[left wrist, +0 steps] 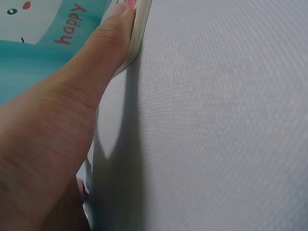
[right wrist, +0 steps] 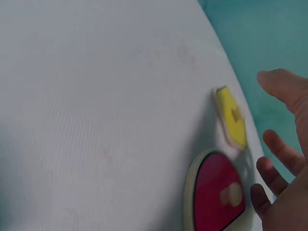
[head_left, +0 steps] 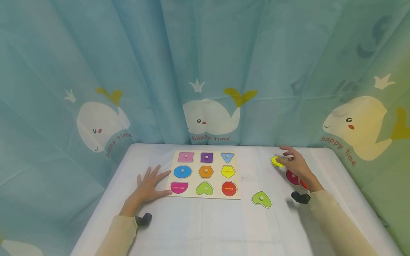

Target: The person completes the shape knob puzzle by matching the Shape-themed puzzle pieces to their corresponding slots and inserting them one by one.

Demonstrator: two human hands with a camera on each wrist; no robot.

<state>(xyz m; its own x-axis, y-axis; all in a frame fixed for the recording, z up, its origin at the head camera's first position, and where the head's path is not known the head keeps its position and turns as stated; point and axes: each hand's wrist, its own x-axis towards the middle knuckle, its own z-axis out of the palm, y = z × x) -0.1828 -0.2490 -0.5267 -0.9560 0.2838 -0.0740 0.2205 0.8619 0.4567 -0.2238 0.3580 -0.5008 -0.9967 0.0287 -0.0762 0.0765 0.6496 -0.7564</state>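
My left hand [head_left: 148,187] lies with spread fingers at the left edge of a wooden shape puzzle board [head_left: 194,177]. Its thumb [left wrist: 108,36] rests on the board's near corner. On the right, my right hand [head_left: 296,165] hovers over a yellow pentagon piece [head_left: 276,161] with a small knob. In the right wrist view, thumb and fingers are parted, and the yellow piece lies on the table just beyond them. Below that hand sit a magenta half-round piece [right wrist: 219,190] and a red piece [head_left: 303,184], partly hidden by the wrist.
A green heart piece [head_left: 261,199] lies right of the board. Knobbed pieces, such as an orange hexagon [head_left: 206,172] and a blue oval [head_left: 182,172], sit in the board. Printed words show in the pentagon, half-round, heart and circle spots. A whale-print curtain [head_left: 211,71] hangs behind the white table.
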